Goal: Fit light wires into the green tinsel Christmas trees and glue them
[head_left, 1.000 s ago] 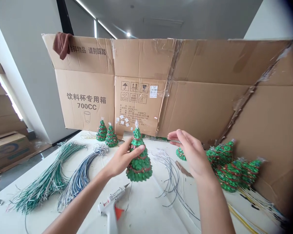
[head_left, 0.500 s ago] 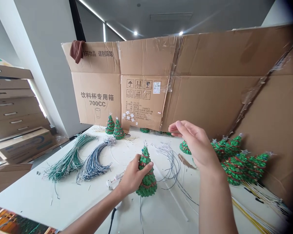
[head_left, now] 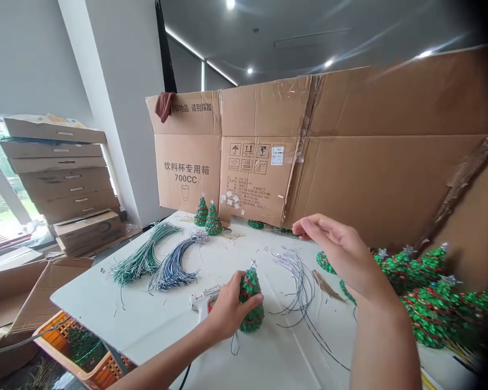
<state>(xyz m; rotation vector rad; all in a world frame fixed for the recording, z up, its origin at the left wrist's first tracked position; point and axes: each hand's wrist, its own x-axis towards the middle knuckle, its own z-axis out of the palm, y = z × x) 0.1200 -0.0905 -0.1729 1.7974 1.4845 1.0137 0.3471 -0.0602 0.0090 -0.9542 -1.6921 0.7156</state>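
Note:
My left hand [head_left: 230, 309] is wrapped round a small green tinsel tree [head_left: 252, 311] with a star on top, upright over the white table; a thin wire loop shows below its base. Raised to the right, my right hand [head_left: 335, 246] has its fingers together and slightly curled, the thumb lying along them; nothing can be made out in it. A white glue gun [head_left: 203, 303] lies just left of my left hand. Between the hands, loose wires with clear tips [head_left: 299, 276] are spread on the table.
Bundles of green wires [head_left: 146, 257] and blue wires [head_left: 174, 268] lie at the left. Two trees [head_left: 213, 219] stand at the back, and several more [head_left: 427, 314] are heaped at the right. A cardboard wall [head_left: 260, 114] rises behind. An orange basket [head_left: 100, 379] sits below the table's left edge.
The view has swung left, bringing the orange basket and more of the stacked boxes into sight. My left hand still holds the tree, which now leans away a little. My right hand stays raised.

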